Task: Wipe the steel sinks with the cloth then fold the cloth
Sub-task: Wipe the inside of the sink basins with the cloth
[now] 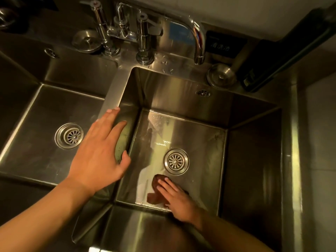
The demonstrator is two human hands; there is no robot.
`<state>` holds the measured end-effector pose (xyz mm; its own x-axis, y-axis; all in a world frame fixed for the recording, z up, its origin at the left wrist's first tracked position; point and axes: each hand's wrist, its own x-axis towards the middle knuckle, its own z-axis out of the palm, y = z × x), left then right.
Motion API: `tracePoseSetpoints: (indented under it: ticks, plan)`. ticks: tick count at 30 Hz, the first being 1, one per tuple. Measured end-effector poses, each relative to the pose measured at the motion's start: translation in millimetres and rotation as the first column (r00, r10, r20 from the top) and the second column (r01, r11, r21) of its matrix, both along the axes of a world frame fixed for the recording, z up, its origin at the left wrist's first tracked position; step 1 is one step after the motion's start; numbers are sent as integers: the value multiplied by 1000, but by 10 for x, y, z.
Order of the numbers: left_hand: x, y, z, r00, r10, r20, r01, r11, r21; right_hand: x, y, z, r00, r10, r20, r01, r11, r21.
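Two steel sinks sit side by side: the left sink (36, 110) and the deeper right sink (200, 128). A small brown cloth (157, 190) lies on the right sink's floor, just in front of its round drain (176, 161). My right hand (179, 200) presses flat on the cloth with fingers extended, covering most of it. My left hand (99, 153) is spread open with fingers apart over the steel divider (116, 88) between the sinks; it holds nothing.
A chrome faucet (196, 33) arches over the right sink's back edge, with valve posts (144, 39) behind the divider. Two steel drain plugs (221, 75) (87, 40) rest on the back ledge. The left sink has its own drain (70, 136). A dark object (283, 51) leans at back right.
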<state>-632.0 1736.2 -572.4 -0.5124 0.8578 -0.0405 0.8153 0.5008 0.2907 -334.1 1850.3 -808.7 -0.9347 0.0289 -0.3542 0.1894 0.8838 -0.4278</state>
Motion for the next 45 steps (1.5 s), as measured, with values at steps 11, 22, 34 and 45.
tracePoseSetpoints:
  ticks: [11,22,34,45]
  plan:
    - [-18,-18,-5,999,-28,29,28,1000,10,-170,1359,302,390,-920,46,916,392,87]
    - [-21,-45,-17,999,-33,24,33,999,8,-1644,1404,229,430,-901,-62,902,432,-13]
    - [-2,-6,-10,1000,1,29,-2,1000,24,-2300,148,93,913,-403,-66,396,913,-99]
    - [10,-24,15,999,5,33,-5,1000,-2,-693,-174,-196,859,499,-111,-507,860,-62]
